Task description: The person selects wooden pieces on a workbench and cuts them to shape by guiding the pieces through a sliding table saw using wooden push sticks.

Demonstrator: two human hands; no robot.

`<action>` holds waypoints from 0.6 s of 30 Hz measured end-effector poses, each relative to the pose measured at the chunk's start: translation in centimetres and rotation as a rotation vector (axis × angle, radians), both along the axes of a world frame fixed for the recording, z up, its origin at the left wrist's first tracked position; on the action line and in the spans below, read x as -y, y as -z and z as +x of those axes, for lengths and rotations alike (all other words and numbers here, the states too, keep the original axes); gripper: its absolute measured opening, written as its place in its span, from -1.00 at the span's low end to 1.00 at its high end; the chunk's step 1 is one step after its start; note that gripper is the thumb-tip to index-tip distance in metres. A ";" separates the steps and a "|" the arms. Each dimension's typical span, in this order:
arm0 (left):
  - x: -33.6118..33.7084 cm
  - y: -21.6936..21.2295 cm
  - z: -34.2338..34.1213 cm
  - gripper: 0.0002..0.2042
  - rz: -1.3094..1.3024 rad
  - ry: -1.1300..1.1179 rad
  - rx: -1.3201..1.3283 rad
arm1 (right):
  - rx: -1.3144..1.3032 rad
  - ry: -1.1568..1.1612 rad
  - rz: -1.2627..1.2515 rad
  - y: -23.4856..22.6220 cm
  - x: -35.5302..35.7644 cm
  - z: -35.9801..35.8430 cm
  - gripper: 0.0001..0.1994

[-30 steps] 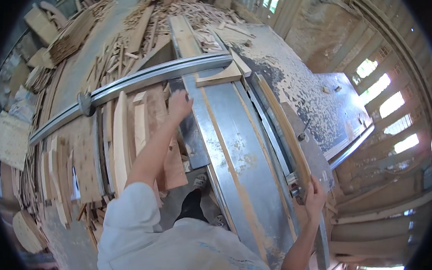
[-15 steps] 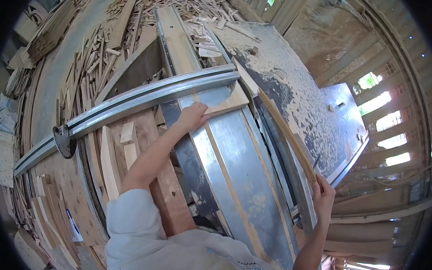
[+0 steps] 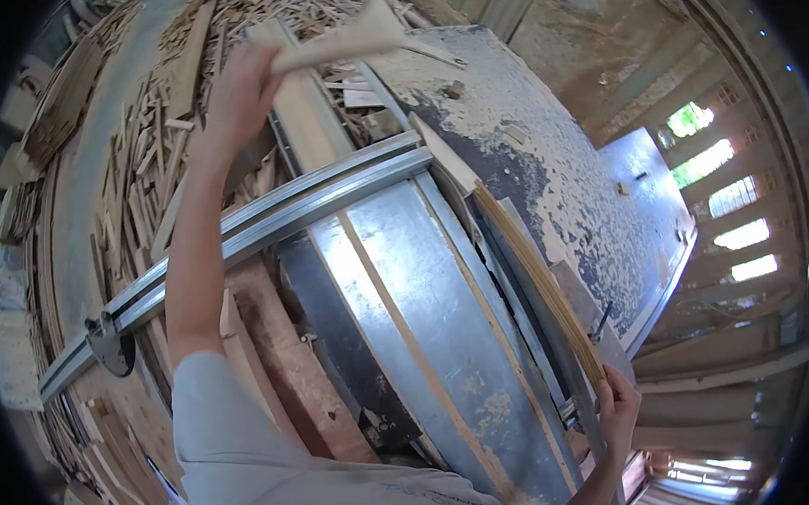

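My left hand (image 3: 241, 87) is raised beyond the metal crossbar, its fingers closed on the end of a pale wooden piece (image 3: 342, 46) with a curved edge. Motion blurs the piece a little. My right hand (image 3: 616, 405) grips the near end of a long, thin wooden strip (image 3: 540, 276), which lies along the right side of the metal sliding table (image 3: 419, 317). The silver crossbar (image 3: 241, 221) spans that table from lower left to upper right.
Sawdust covers the dark worktop (image 3: 554, 187) at the right. Heaps of wood offcuts (image 3: 139, 165) fill the far left. A round dark stop (image 3: 110, 345) hangs on the crossbar's left end, above more boards (image 3: 116, 439).
My left hand has lifted the curved wooden piece off the metal table and carried it forward and left, over the crossbar. The right hand keeps its hold on the strip's near end.
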State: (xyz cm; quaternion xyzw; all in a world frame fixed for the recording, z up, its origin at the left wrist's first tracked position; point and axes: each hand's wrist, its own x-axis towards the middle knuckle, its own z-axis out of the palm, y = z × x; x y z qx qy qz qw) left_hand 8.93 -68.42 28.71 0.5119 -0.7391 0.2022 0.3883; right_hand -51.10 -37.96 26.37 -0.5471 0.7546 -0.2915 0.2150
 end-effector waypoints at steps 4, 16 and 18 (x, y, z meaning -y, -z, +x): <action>17.5 1.1 -1.4 -0.49 -0.035 -0.508 -0.020 | -0.006 -0.017 -0.013 -1.3 0.7 1.3 -0.74; 25.6 19.5 -11.5 -0.71 0.570 0.008 0.367 | 0.053 0.079 0.026 1.0 3.4 2.7 -0.74; 27.2 21.0 -12.6 -0.73 0.517 0.055 0.326 | 0.053 0.034 0.018 1.7 4.7 2.5 -0.75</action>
